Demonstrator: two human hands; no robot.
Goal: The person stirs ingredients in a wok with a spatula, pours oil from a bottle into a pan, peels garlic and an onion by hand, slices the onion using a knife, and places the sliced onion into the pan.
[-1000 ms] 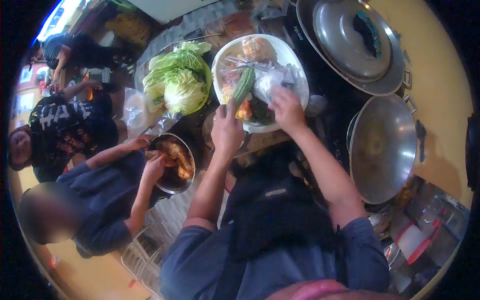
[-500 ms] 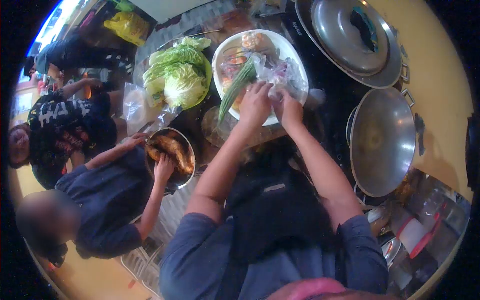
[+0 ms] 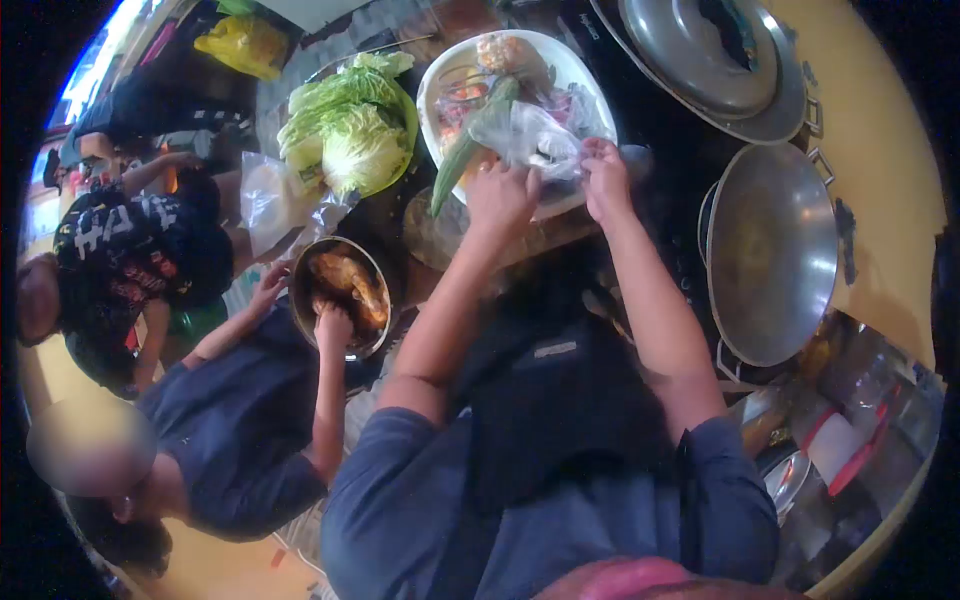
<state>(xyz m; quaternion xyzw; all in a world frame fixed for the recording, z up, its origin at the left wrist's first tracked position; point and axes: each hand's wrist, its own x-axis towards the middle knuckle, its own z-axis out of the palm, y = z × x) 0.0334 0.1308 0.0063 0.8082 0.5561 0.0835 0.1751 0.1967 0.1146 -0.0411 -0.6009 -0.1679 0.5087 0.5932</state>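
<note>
Over the near rim of a white basin, my left hand and my right hand hold a clear plastic bag stretched between them. The fingers of both hands are closed on its edges. What the bag contains cannot be made out. A long green ridged vegetable leans across the basin's left side, its lower end past the rim. Bagged orange and white pieces lie at the basin's far end, with purplish bagged items at its right.
Leafy cabbage fills a green bowl to the left. A co-worker's hand reaches into a pot of browned meat. At the right are a large wok and a lidded pan. Another person stands far left.
My right hand has moved right and the plastic bag is now spread between my hands. My left hand has let go of the green vegetable, which has shifted left. The view has shifted slightly.
</note>
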